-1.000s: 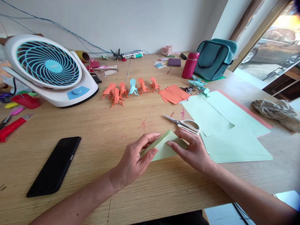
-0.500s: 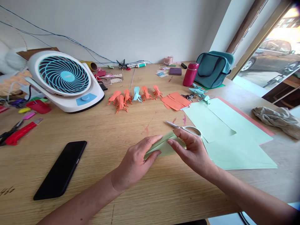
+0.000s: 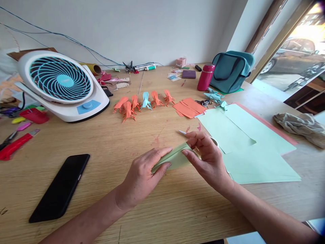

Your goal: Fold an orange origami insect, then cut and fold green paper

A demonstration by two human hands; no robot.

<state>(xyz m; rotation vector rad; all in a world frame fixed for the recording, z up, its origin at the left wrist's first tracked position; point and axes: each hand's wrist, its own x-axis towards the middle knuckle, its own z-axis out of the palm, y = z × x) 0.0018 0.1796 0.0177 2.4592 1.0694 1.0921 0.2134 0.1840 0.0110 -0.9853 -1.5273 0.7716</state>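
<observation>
A folded piece of light green paper (image 3: pixel 175 159) is held above the table between my two hands. My left hand (image 3: pixel 143 176) pinches its left end, thumb below and fingers along the upper fold. At the other end, the thumb and index finger of my right hand (image 3: pixel 207 157) close on the paper's corner. Behind that hand lie scissors (image 3: pixel 181 132), with a blade tip and part of the white handle showing. Several orange folded-paper insects (image 3: pixel 129 110) and one light blue paper insect (image 3: pixel 146 100) stand farther back.
Large green sheets (image 3: pixel 261 162) lie at right, beside orange paper pieces (image 3: pixel 188 106) and keys (image 3: pixel 203 102). A phone (image 3: pixel 61 186), a red utility knife (image 3: pixel 16 145) and a fan (image 3: pixel 61 88) are at left. A pink flask (image 3: pixel 205 78) and teal bag (image 3: pixel 230 73) stand at the back right.
The right fingers have lifted and shifted slightly at the paper's corner, covering more of the scissors. Both hands keep hold of the green paper. The view has shifted slightly.
</observation>
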